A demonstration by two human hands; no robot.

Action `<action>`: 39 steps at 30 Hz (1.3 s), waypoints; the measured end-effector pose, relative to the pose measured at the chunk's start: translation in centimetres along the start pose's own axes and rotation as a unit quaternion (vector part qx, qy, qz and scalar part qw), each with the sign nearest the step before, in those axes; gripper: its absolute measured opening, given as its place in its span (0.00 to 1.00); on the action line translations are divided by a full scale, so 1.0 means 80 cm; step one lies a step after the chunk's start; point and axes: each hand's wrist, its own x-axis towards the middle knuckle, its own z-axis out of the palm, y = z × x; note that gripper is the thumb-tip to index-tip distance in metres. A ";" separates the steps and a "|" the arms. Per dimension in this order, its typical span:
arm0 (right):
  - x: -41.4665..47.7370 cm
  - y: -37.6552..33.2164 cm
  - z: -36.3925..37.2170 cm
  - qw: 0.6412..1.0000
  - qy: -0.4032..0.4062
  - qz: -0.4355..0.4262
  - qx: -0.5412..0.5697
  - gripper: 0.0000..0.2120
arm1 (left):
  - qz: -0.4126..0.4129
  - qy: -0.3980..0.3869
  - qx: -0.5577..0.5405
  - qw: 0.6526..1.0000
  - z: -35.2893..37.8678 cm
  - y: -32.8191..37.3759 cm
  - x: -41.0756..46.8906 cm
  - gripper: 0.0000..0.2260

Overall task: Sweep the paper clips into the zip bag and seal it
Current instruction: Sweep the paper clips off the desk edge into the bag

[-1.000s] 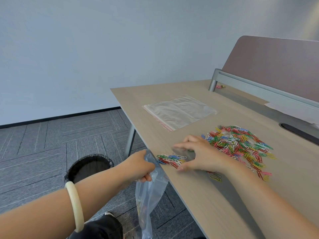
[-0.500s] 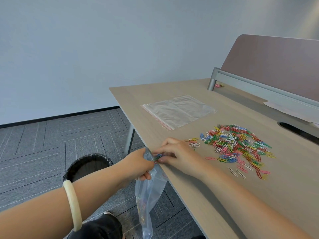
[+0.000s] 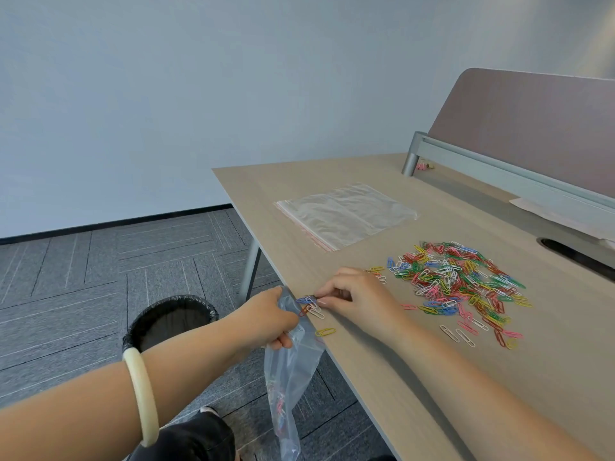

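Note:
A clear zip bag (image 3: 289, 377) hangs below the table's left edge, several clips inside near its bottom. My left hand (image 3: 266, 319) grips its mouth against the edge. My right hand (image 3: 352, 296) lies on the table with fingers curled, its fingertips touching a small bunch of clips (image 3: 311, 306) right at the bag's mouth. A yellow clip (image 3: 325, 332) lies loose by the edge. The main pile of coloured paper clips (image 3: 459, 281) spreads out to the right of my right hand.
A stack of spare flat zip bags (image 3: 346, 214) lies farther back on the wooden table (image 3: 366, 361). A black-lined bin (image 3: 171, 319) stands on the floor under my left arm. A grey divider (image 3: 519, 134) and a cable slot (image 3: 579, 256) sit at the right.
My right hand has dragged a small bunch of clips left from the pile to the table edge at the bag's mouth. My left hand has kept the bag in place.

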 end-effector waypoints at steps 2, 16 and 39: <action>0.005 -0.009 0.007 1.000 0.003 -0.015 -0.018 0.04 | 0.009 0.000 0.000 1.000 0.001 0.002 -0.001 0.28; -0.005 0.000 -0.022 0.993 -0.112 0.008 -0.040 0.19 | -0.003 -0.005 0.010 1.000 0.001 -0.003 -0.002 0.31; -0.022 -0.013 -0.006 0.986 -0.089 -0.057 -0.130 0.22 | 0.008 -0.008 -0.006 1.000 0.001 -0.007 -0.006 0.29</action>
